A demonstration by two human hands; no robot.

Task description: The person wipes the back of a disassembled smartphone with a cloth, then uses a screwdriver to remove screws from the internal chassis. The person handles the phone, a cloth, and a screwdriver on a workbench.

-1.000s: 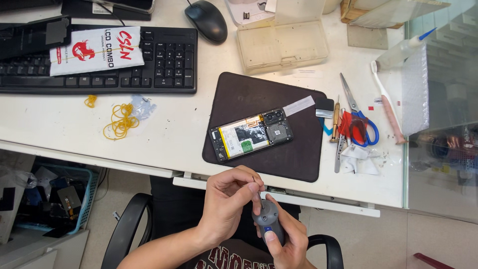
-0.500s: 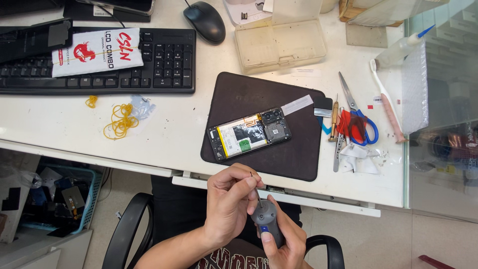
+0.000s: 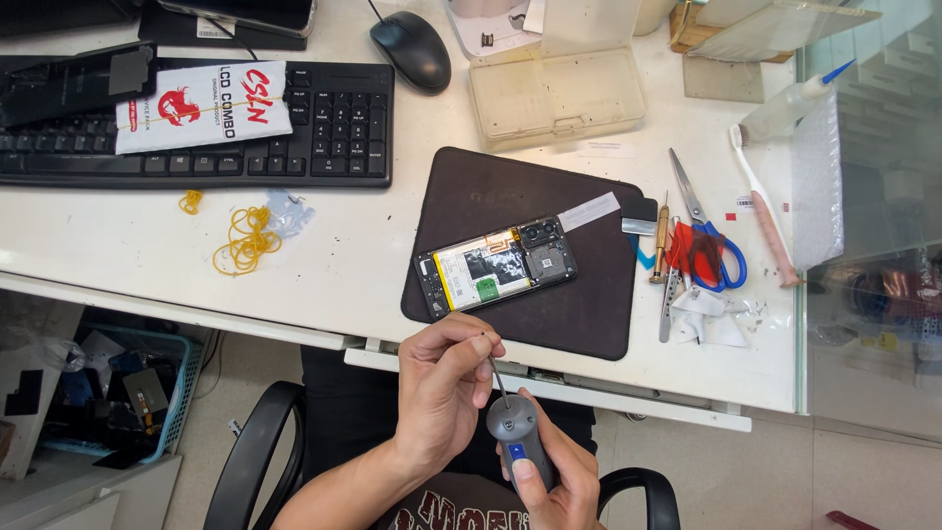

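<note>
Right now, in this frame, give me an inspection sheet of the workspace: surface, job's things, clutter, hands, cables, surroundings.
Surface: white desk with a dark work mat on it.
Job's things: grey electric screwdriver with a thin bit; opened phone lies on the mat, back cover off.
Clutter: scissors, hand tools beside the mat, toothbrush, yellow rubber bands, clear plastic box, keyboard with a printed packet on it, mouse.
Hands: left hand pinches the bit; right hand grips the screwdriver, thumb on its blue button.
Cables: mouse cord runs off the top edge.
Surroundings: black chair, blue basket of parts under the desk.
</note>
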